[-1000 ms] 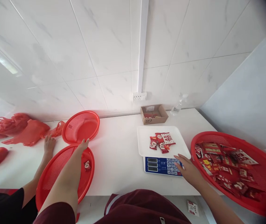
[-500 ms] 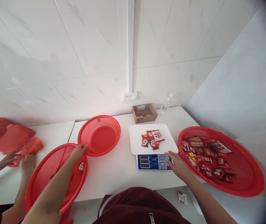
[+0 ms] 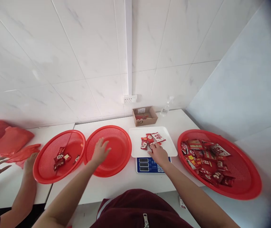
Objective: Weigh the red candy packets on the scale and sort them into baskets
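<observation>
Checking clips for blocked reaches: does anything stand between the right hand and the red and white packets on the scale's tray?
Nothing visible does. The right hand reaches over the near edge of the tray, with its fingertips right at the packets. Whether they touch one can't be made out.

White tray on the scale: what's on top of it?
Small red packets in a cluster, plus a larger white-and-red packet on the wall side. The right hand is over the cluster's near edge; whatever it covers, and whether it grips anything, can't be seen.
</observation>
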Tool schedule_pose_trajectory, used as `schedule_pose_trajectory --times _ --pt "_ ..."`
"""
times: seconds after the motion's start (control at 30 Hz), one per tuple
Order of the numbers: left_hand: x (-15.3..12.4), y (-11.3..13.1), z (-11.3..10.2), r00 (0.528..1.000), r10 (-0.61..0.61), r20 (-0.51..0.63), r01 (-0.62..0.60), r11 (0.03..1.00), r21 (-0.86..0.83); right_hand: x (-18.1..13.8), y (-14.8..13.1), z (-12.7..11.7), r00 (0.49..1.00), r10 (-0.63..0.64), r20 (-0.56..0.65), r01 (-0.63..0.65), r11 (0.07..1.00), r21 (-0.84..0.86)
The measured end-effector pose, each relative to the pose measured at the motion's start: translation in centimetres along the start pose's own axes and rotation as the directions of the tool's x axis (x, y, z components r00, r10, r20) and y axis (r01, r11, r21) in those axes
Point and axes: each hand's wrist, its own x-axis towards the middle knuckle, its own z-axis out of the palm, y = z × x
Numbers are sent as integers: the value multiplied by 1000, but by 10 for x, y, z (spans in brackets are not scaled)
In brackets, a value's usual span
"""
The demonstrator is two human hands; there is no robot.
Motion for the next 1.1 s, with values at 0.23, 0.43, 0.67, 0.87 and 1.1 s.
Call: schedule_pose_trajectory --times 0.23,0.43,0.67,0.87,1.1 --pt "-32 117 55 967 216 135 -90 786 -612 9 9 -3 995 89 -33 -83 982 167" --pt "-28 157 68 883 47 467 422 353 -835 0 -6 -9 1000 14 16 -21 662 749" --pt "-12 126 57 865 -184 467 485 66 -872 9 -20 -2 991 -129 -40 132 862 490" --pt "-20 90 42 851 -302 429 486 146 -862 24 -15 6 979 -191 67 183 977 107" --pt "-60 72 61 928 -67 367 219 895 -390 28 -12 6 995 -99 -27 102 935 339"
